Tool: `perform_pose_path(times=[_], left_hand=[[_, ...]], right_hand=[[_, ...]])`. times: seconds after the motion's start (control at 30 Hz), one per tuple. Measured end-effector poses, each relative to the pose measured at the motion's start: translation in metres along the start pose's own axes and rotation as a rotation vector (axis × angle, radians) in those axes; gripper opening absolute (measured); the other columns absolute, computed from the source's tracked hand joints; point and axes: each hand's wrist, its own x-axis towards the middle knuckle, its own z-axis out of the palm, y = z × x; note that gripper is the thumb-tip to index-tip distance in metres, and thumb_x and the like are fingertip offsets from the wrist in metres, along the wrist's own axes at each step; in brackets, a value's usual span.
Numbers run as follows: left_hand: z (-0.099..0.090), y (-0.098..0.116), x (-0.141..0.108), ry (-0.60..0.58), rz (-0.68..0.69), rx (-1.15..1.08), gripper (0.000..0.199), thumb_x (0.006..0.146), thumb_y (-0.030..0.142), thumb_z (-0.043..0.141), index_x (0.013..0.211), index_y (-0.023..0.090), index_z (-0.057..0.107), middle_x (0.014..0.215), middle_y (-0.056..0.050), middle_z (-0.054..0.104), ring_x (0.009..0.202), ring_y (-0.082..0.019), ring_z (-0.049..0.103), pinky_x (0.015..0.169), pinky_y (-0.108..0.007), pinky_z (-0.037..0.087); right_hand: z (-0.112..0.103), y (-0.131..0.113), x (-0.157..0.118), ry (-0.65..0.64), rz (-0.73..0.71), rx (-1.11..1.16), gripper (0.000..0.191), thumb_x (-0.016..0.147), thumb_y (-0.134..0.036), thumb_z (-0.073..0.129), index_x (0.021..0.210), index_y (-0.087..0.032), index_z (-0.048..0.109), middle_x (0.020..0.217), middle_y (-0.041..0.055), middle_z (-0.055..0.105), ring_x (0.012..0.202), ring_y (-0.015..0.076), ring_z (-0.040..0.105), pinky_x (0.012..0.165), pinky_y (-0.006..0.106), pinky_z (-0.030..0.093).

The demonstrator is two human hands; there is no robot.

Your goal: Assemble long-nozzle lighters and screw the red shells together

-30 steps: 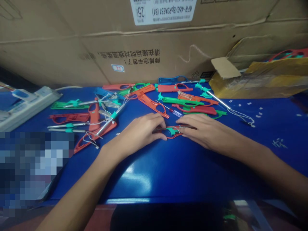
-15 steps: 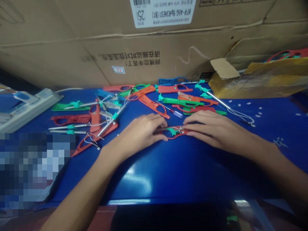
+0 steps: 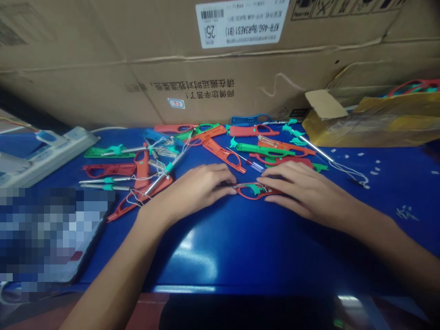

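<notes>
A red lighter shell (image 3: 250,197) with a green trigger piece (image 3: 255,189) in it lies on the blue table between my hands. My left hand (image 3: 206,185) pinches its left end, where a thin metal rod shows. On the right, my right hand (image 3: 299,185) has its fingers around the body of the same shell and hides that part. A screwdriver with a clear purple handle (image 3: 257,167) rests just behind the shell, beside an orange shell half (image 3: 223,153).
Several red, green and blue shells and metal rods with wires lie behind and left. A power strip (image 3: 65,153) and a pixelated device (image 3: 77,256) are at left. A large carton (image 3: 120,101) stands behind; a taped box (image 3: 378,121) is at back right.
The view has shifted slightly. My left hand has drawn a little away from my right hand, showing more of the shell's loop. My right hand now covers more of the shell's right part.
</notes>
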Motion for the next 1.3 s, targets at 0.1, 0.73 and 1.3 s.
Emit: perform_pose_path(times=[0.1, 0.73, 1.3], left_hand=[[0.002, 0.002, 0.0, 0.009, 0.017, -0.005, 0.021, 0.103, 0.032, 0.054, 0.115, 0.021, 0.068, 0.113, -0.004, 0.068, 0.101, -0.019, 0.066, 0.088, -0.031, 0.052], [0.013, 0.002, 0.002, 0.057, 0.104, 0.119, 0.017, 0.102, 0.024, 0.056, 0.115, 0.022, 0.067, 0.116, -0.003, 0.067, 0.099, -0.019, 0.067, 0.083, -0.033, 0.052], [0.018, -0.001, 0.003, 0.082, 0.156, 0.136, 0.02, 0.101, 0.022, 0.058, 0.118, 0.024, 0.069, 0.113, -0.003, 0.071, 0.099, -0.019, 0.069, 0.086, -0.034, 0.05]], right_hand=[[0.009, -0.006, 0.006, -0.021, 0.0, 0.003, 0.039, 0.102, -0.039, 0.053, 0.135, -0.019, 0.061, 0.135, 0.0148, 0.061, 0.122, 0.0301, 0.056, 0.099, 0.047, 0.048], [0.019, -0.003, 0.009, -0.063, 0.087, 0.212, 0.032, 0.101, -0.038, 0.057, 0.127, -0.021, 0.061, 0.125, 0.0099, 0.062, 0.114, 0.0244, 0.055, 0.098, 0.04, 0.045], [0.018, -0.004, 0.009, -0.084, 0.132, 0.278, 0.028, 0.098, -0.043, 0.061, 0.119, -0.023, 0.059, 0.124, 0.0066, 0.062, 0.116, 0.0229, 0.054, 0.102, 0.039, 0.043]])
